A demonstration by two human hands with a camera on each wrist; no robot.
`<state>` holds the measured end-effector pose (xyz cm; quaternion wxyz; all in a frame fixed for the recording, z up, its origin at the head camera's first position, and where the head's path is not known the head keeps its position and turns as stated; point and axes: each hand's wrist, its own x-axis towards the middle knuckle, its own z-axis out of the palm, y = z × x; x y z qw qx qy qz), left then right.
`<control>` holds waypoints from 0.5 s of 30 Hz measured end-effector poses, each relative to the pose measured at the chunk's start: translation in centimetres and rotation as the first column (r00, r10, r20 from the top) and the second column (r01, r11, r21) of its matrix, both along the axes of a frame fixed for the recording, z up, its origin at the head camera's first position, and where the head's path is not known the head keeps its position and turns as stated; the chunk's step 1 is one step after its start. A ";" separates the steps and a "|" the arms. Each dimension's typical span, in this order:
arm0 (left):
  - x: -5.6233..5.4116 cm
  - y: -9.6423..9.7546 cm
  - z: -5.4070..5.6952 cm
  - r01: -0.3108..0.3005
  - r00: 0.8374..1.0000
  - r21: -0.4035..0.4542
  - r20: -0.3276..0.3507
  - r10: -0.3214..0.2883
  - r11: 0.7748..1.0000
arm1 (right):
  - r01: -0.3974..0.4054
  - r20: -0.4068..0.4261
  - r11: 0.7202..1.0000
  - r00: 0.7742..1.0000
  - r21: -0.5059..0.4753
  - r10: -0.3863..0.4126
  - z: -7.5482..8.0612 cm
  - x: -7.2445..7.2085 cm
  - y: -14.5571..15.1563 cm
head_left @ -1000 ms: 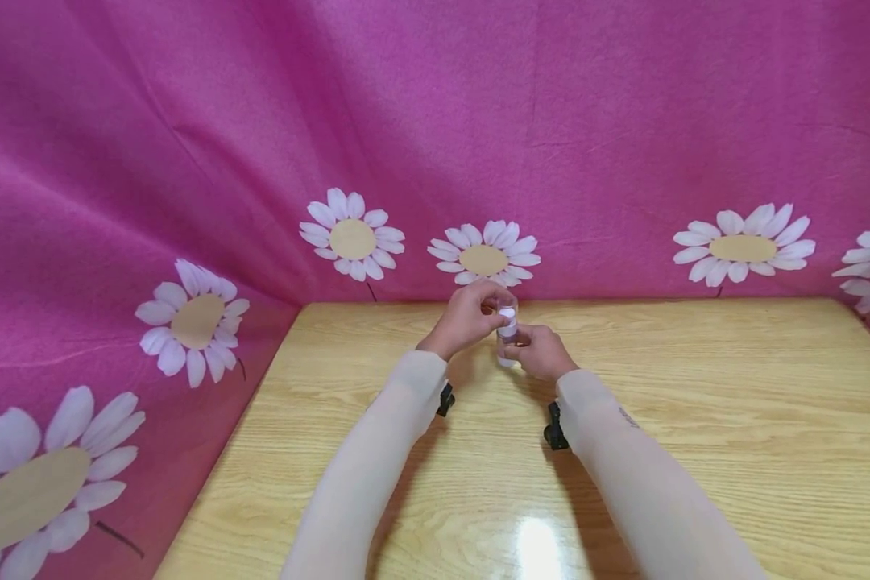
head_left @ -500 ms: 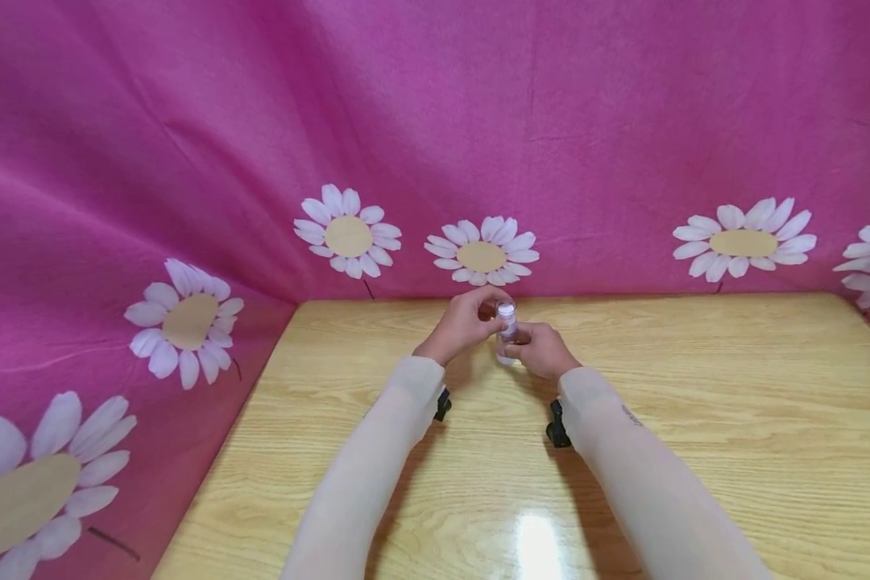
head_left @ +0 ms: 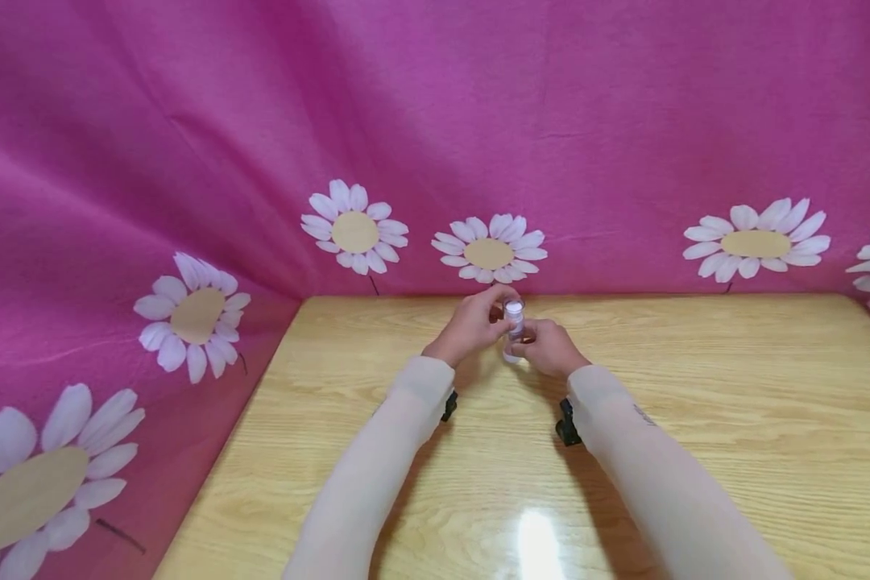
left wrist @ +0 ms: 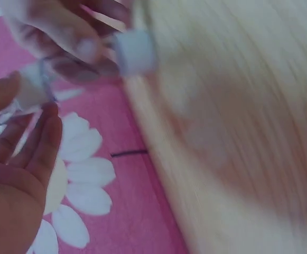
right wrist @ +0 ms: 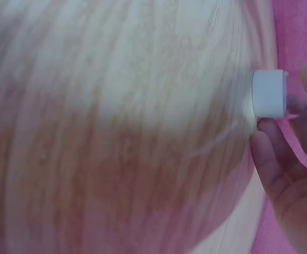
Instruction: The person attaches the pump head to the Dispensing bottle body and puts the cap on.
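Note:
A slim clear tube [head_left: 514,312] with white parts stands close to upright between both hands near the back of the table. My left hand [head_left: 474,324] pinches its upper part between thumb and fingers; in the left wrist view a white section [left wrist: 33,90] with a clear rim shows there. Lower down, my right hand [head_left: 551,346] grips the tube from the right side. A white cap [right wrist: 269,93] forms the lower end, below the right fingers. Whether that end touches the table cannot be told. Fingers hide much of the tube's middle.
The light wood table [head_left: 696,419] ends at a pink cloth [head_left: 609,121] with white daisies, which hangs behind it and along the left. Black wrist cameras [head_left: 568,424] sit under both forearms. A bright reflection lies on the near tabletop.
Around the tube's top the left fingers have shifted slightly, and its round clear rim shows more plainly now. The right hand keeps its hold. The whole view has moved a little.

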<state>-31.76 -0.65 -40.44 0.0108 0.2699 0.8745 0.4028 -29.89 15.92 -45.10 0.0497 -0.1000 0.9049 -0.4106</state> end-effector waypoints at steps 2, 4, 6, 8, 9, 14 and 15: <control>0.1 0.3 -0.2 -0.008 1.000 0.012 0.013 0.007 1.000 | 0.004 -0.005 1.000 1.000 -0.003 -0.004 -0.2 0.0 0.1; 0.2 0.6 -0.3 -0.023 0.999 0.033 0.035 0.022 0.999 | 0.014 -0.006 1.000 1.000 -0.014 -0.014 -0.3 0.1 0.2; 0.2 0.7 -0.5 -0.029 0.999 0.059 0.046 0.026 0.998 | 0.018 -0.014 1.000 1.000 -0.020 -0.018 -0.5 0.1 0.2; 0.1 0.8 -0.5 -0.030 0.998 0.069 0.051 0.026 0.997 | 0.024 -0.027 1.000 0.999 -0.020 -0.024 -0.5 0.1 0.3; 0.1 0.9 -0.5 -0.028 0.998 0.065 0.050 0.025 0.997 | 0.028 -0.029 0.999 0.999 -0.018 -0.028 -0.5 0.2 0.4; 0.2 0.7 -0.4 -0.035 0.998 -0.011 0.046 0.036 0.999 | -0.001 -0.008 1.000 1.000 0.011 0.001 -0.4 0.3 0.8; 0.4 0.6 -0.3 -0.041 0.999 -0.042 0.034 0.042 0.998 | -0.015 0.001 1.000 1.000 0.023 0.015 -0.3 0.3 1.1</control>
